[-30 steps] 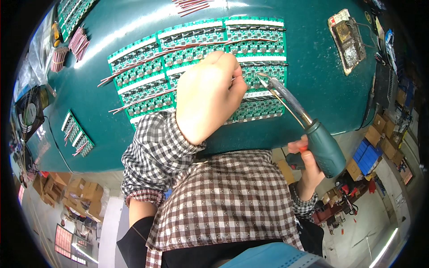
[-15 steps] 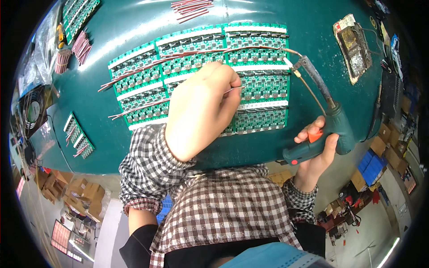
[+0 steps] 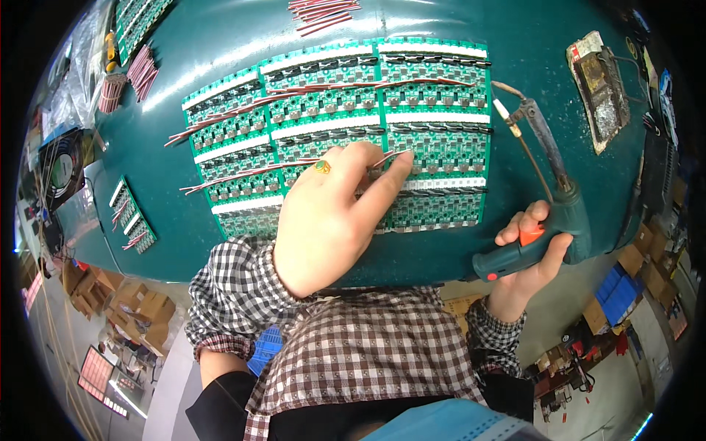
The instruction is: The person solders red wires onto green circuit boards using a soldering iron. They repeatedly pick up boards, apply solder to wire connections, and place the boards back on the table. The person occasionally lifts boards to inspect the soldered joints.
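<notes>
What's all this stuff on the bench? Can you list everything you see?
Circuit board panel: one large sheet of many small boards, green with white strips, middle of the table.
Thin wires: a loose bunch, red, at the table's far edge; more lie across the panel.
Small boards: a few, green, at the table's left.
Solder-stained tray: one, brownish grey, far right.
Table: one, dark teal.
Cardboard boxes: several, brown, on the floor at lower left.
Soldering gun: one, teal with an orange trigger, in the right hand.
Left hand: pinching a red wire on the panel.
Right hand: gripping the gun.
</notes>
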Available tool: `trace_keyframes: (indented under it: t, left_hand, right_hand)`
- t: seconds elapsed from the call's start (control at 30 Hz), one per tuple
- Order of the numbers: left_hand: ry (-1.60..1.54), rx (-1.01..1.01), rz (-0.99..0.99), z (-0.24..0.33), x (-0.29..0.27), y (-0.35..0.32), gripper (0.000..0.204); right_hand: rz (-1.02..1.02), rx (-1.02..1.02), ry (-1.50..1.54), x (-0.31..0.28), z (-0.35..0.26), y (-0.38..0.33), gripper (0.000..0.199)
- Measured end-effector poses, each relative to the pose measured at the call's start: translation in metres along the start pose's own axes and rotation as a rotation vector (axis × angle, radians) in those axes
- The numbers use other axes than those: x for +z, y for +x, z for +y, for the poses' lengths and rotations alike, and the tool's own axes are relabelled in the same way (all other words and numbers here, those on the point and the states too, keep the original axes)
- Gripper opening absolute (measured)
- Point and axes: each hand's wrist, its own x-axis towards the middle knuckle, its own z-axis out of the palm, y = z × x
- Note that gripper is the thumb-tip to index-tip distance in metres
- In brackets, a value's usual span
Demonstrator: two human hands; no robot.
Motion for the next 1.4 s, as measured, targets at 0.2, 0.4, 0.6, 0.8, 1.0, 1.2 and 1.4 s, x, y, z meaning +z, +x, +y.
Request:
trace_keyframes:
  t: [0.2, 0.4, 0.6, 0.8, 1.0, 1.2, 1.4]
  left_hand:
    - [0.040, 0.049, 0.007, 0.000, 0.002, -0.002, 0.049]
    - [0.108, 0.069, -0.008, -0.001, 0.002, -0.002, 0.049]
    - [0.081, 0.072, -0.089, 0.001, -0.007, 0.003, 0.050]
    - [0.086, 0.090, -0.016, -0.001, -0.007, -0.004, 0.048]
    - [0.090, 0.095, -0.016, -0.005, -0.003, -0.003, 0.048]
    - [0.107, 0.085, -0.059, -0.005, 0.001, 0.000, 0.050]
    - [0.093, 0.110, -0.044, -0.009, 0.005, -0.001, 0.051]
  right_hand:
    - [0.005, -0.005, -0.006, 0.001, -0.001, -0.001, 0.053]
    - [-0.004, 0.003, 0.016, 0.003, 0.001, -0.001, 0.052]
    - [-0.003, 0.024, 0.020, 0.009, -0.002, -0.005, 0.052]
    - [0.002, 0.028, 0.013, 0.011, -0.004, -0.007, 0.052]
    - [0.024, 0.028, -0.018, 0.012, -0.001, -0.007, 0.051]
    - [0.032, 0.026, -0.018, 0.012, 0.004, -0.004, 0.051]
    - [-0.045, 0.015, 0.085, -0.004, 0.008, -0.003, 0.050]
